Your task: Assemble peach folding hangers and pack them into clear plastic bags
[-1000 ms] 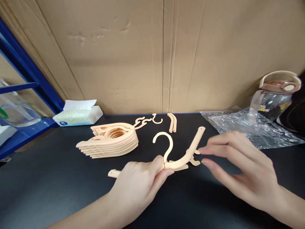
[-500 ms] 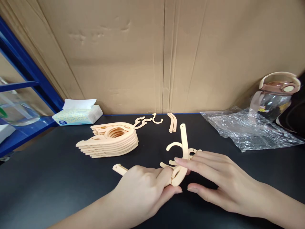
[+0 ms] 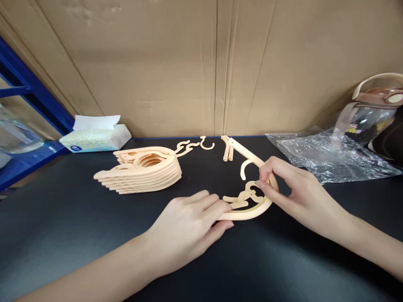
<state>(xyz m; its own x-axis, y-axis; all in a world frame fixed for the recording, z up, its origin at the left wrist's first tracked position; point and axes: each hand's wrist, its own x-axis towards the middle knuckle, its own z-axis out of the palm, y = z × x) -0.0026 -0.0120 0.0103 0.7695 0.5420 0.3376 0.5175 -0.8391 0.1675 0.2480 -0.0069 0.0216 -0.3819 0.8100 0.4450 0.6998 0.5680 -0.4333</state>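
Observation:
A cream plastic folding hanger (image 3: 248, 214) is held between both hands just above the black table (image 3: 195, 272). My left hand (image 3: 192, 226) is closed round one arm of it, thumb below and fingers over the top, hiding that end. The other arm slants up and away to the left; my right hand (image 3: 292, 188) pinches it between thumb and fingers near the bend. Inside the curve show the hanger's hook and several notched pieces. Behind my left hand lies a neat stack of like folded hangers (image 3: 141, 172), their hooks fanned toward the right.
A loose hook (image 3: 207, 145) and some thin curved strips (image 3: 227, 150) lie at the table's back edge. A tissue pack (image 3: 94, 136) sits at the back left beside a blue frame (image 3: 47, 105). Crumpled clear plastic (image 3: 330, 161) and a drinking bottle (image 3: 371, 113) are at the right. Cardboard (image 3: 170, 63) stands behind.
My right hand has gone from lying with fingers outstretched over the hanger to pinching its arm. That arm has swung from upright to leaning left, and the hanger's bend has moved right.

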